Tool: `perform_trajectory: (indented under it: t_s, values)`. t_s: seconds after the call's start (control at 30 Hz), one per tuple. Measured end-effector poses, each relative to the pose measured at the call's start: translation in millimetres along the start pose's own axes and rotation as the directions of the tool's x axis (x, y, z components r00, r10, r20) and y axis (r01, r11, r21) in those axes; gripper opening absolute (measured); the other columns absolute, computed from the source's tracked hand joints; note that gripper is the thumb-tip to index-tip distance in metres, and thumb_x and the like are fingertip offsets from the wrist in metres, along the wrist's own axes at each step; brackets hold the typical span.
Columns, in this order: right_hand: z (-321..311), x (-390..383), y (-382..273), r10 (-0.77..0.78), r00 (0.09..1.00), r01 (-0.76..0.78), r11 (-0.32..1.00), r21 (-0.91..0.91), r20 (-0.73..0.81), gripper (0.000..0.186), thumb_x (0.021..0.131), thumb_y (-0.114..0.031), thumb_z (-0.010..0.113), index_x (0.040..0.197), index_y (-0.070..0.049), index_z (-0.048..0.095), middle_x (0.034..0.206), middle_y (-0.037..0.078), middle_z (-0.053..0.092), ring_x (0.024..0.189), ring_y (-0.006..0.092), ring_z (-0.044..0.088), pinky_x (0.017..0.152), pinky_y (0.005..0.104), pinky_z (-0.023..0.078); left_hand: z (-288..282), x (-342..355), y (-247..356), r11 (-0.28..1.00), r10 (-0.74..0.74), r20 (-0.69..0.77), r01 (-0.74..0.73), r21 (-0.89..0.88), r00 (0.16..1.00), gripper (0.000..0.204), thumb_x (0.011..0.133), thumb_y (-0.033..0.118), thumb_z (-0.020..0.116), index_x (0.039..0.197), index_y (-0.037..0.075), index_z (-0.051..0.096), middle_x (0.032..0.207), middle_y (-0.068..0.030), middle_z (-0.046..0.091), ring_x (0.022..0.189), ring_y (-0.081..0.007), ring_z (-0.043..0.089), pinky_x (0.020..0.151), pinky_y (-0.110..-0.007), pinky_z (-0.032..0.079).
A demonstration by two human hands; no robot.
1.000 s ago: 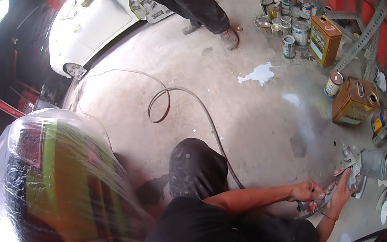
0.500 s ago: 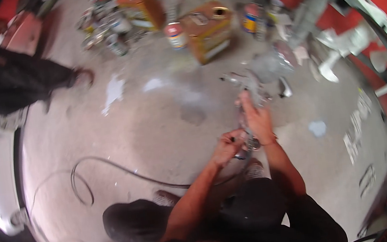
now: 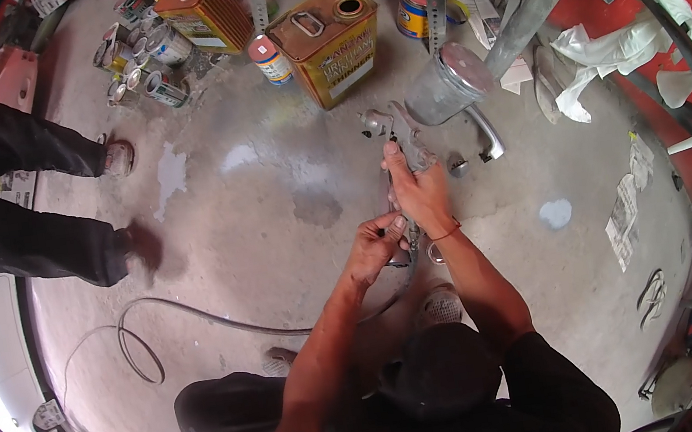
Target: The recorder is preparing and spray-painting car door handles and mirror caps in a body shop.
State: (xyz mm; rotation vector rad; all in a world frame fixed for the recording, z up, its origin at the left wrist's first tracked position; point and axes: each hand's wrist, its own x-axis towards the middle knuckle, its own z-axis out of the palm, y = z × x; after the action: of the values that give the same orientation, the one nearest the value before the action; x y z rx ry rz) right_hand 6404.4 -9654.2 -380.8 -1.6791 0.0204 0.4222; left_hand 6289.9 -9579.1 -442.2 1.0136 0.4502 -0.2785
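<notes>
My right hand (image 3: 421, 196) is closed round the handle of a metal spray gun (image 3: 377, 121), its head pointing away from me. Just below it, my left hand (image 3: 375, 249) pinches at the gun's lower end, where a metal fitting (image 3: 414, 237) joins a grey air hose (image 3: 246, 325). The hose drops from there and loops across the floor to the left. Beyond the gun stands a silver metal cup (image 3: 440, 95) with a pinkish round top. A curved chrome piece (image 3: 486, 133) lies beside it, and a small round metal part (image 3: 458, 166) rests near my right hand.
Two rectangular thinner cans (image 3: 336, 54) stand ahead, with paint tins (image 3: 414, 7) and several used cans (image 3: 164, 87) around. Another person's legs (image 3: 39, 171) are at the left, near a white car panel (image 3: 3, 353). A metal frame (image 3: 537, 3) and draped white sheeting (image 3: 616, 59) occupy the right.
The view has shifted, so floor objects sit farther left and look sharper. More of the other person's legs shows. Both my hands stay together at the spray gun and hose fitting.
</notes>
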Motion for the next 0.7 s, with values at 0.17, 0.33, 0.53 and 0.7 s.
perform_trajectory:
  t_s: [0.17, 0.33, 0.53, 0.7]
  values:
    - [0.5, 5.4, 5.3, -0.061, 0.998, 0.061, 0.998, -0.006, -0.001, 0.039, 0.094, -0.04, 0.059, 0.095, -0.001, 0.059, 0.077, 0.006, 0.063, 0.044, 0.0083, 0.049, 0.037, 0.0251, 0.036, 0.2, 2.3, 2.4, 1.0, -0.01, -0.023, 0.01, -0.006, 1.0, 0.025, 0.096, 0.02, 0.058, 0.113, 0.004, 0.067, 0.077, 0.0014, 0.063, 0.062, -0.0049, 0.054, 0.053, -0.019, 0.041]
    - [-2.8, 4.3, 2.6, -0.063, 0.998, 0.063, 0.998, -0.027, 0.001, 0.039, 0.094, -0.04, 0.059, 0.098, -0.001, 0.059, 0.078, 0.006, 0.063, 0.045, 0.0083, 0.05, 0.037, 0.0248, 0.037, 5.5, 1.1, 4.8, 1.0, 0.008, -0.032, -0.008, -0.004, 0.999, 0.025, 0.096, 0.02, 0.058, 0.113, 0.004, 0.067, 0.073, 0.0016, 0.062, 0.062, -0.0046, 0.054, 0.054, -0.019, 0.041]
    - [-0.6, 2.0, -6.9, -0.11, 0.994, 0.111, 0.992, 0.06, -0.013, 0.039, 0.094, -0.039, 0.06, 0.101, -0.001, 0.06, 0.078, 0.006, 0.064, 0.046, 0.008, 0.049, 0.039, 0.024, 0.037, 10.4, -1.1, 12.9, 0.999, 0.01, -0.057, -0.008, 0.033, 0.998, 0.025, 0.097, 0.022, 0.058, 0.113, 0.005, 0.068, 0.068, 0.0021, 0.06, 0.058, -0.004, 0.051, 0.052, -0.019, 0.038]
    - [-3.9, 2.2, -10.2, -0.052, 0.999, 0.052, 0.998, 0.039, 0.012, 0.038, 0.094, -0.038, 0.06, 0.102, -0.001, 0.059, 0.078, 0.005, 0.063, 0.046, 0.0077, 0.049, 0.039, 0.0237, 0.037, 12.0, -2.8, 19.1, 0.998, 0.022, -0.049, -0.019, 0.067, 0.999, 0.025, 0.097, 0.023, 0.058, 0.111, 0.006, 0.068, 0.067, 0.0021, 0.06, 0.057, -0.0033, 0.049, 0.05, -0.019, 0.037]
